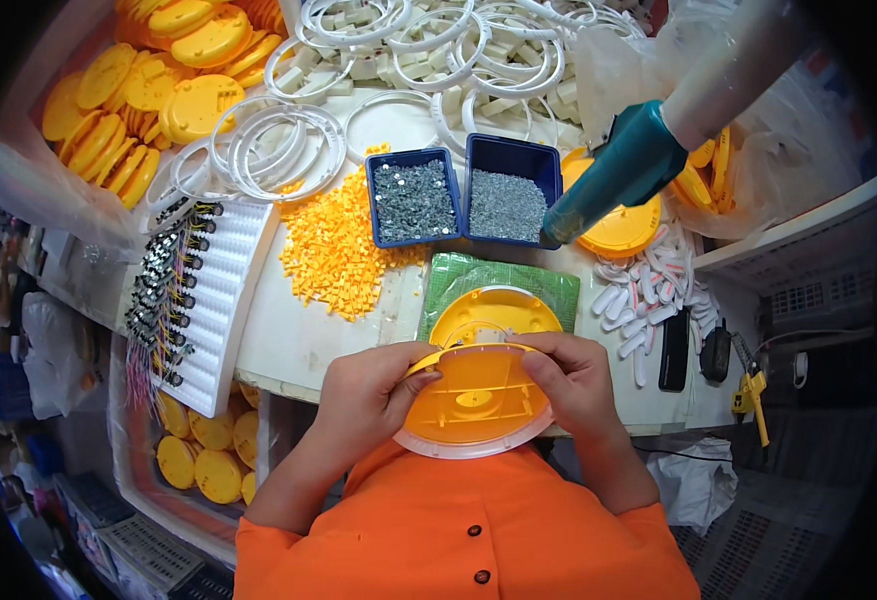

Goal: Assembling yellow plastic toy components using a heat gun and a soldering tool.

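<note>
My left hand [364, 395] and my right hand [574, 385] pinch the far rim of a round yellow plastic housing [479, 375] from both sides. The housing is tilted, its ribbed inside facing me, and a translucent white ring [474, 446] edges its near side against my body. Just beyond it, a second round yellow piece [484, 308] lies on a green woven mat [449, 277]. Some thin wire and a small white part show between the two pieces, partly hidden by the raised rim.
Two blue bins [461, 140] of small metal parts stand behind the mat, beside loose yellow clips [329, 245]. A teal-nosed tool [619, 165] slants in from the right. White rings [284, 150], a white foam tray [227, 300] with wired components, and white pieces [649, 290] surround the work area.
</note>
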### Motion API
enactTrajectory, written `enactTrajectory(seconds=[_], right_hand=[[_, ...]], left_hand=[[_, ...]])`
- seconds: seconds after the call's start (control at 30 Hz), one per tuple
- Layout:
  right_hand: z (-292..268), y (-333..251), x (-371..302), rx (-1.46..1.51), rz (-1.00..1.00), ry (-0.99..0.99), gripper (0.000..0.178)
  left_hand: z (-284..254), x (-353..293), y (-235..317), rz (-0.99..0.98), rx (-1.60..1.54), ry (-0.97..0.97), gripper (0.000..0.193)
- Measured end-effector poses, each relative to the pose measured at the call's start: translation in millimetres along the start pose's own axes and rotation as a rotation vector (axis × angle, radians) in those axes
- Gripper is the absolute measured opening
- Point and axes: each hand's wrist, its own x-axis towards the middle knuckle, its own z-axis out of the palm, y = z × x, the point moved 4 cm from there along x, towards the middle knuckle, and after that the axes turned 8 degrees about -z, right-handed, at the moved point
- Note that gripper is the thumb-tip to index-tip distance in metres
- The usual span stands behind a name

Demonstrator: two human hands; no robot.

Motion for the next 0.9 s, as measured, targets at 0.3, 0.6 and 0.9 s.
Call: enactTrajectory(seconds=[0.3, 0.6, 0.9], right_hand=[[12.8, 75.6, -25.4, 0.748, 0.324, 0.028, 0.056], [-0.3, -12.2, -18.3, 0.04, 0.065, 0.086, 0.022], [-8.4, 8.4, -8.2, -0.786, -0.303, 0.012, 0.049]], left_hand=[[12.5, -0.8, -24.7, -0.149, -0.703, 0.252, 0.037], [32.3, 13.4, -49.7, -0.126, -0.78, 0.197, 0.045], [46.9, 12.0, -64.8, -0.268, -0.215, 0.033, 0.032]])
